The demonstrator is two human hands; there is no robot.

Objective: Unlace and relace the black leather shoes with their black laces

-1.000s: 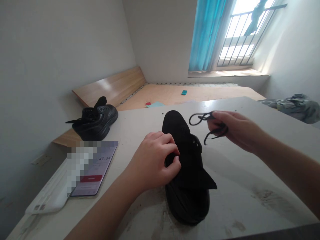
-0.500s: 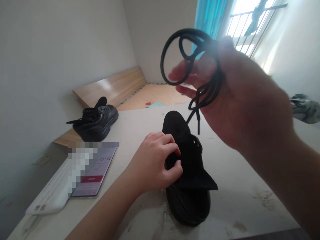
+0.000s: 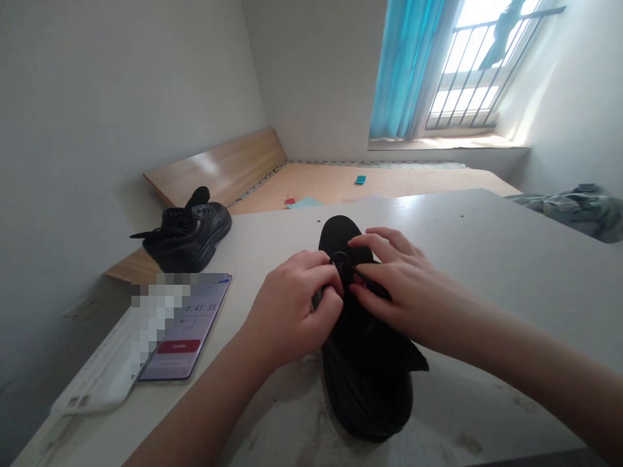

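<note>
A black shoe (image 3: pixel 365 363) lies on the pale table (image 3: pixel 487 259), toe pointing away from me. My left hand (image 3: pixel 292 311) grips the shoe's left eyelet flap, fingers curled round it. My right hand (image 3: pixel 394 279) rests over the lacing area and pinches a black shoelace (image 3: pixel 346 267), of which only a small loop shows between the two hands. The rest of the lace is hidden under my right hand.
A second black shoe (image 3: pixel 187 237) sits at the table's far left corner. A phone (image 3: pixel 187 331) showing a timer lies beside a white keyboard (image 3: pixel 97 383) at the left. A wooden bed frame (image 3: pixel 341 181) stands behind, crumpled cloth (image 3: pixel 579 207) at right.
My right hand lifted the coiled lace high toward the camera, then came down onto the shoe beside my left hand. The left hand stayed on the shoe.
</note>
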